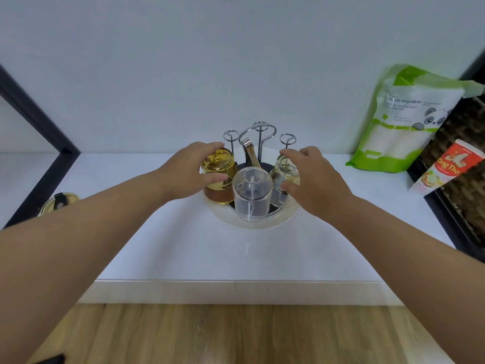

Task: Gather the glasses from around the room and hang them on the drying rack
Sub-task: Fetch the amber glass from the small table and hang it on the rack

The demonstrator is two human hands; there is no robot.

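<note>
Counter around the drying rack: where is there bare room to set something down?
The white counter is bare between the drying rack and its front edge, and between the rack and the green bag. It is crowded at the rack, where the left hand and right hand grip glasses.

Green-white pouch (pixel 401 119) and red tube (pixel 446 166) lean right; lidded pot (pixel 56 203) left.

Left hand (pixel 187 172) and right hand (pixel 311 177) outstretched, fingers curled.
</note>
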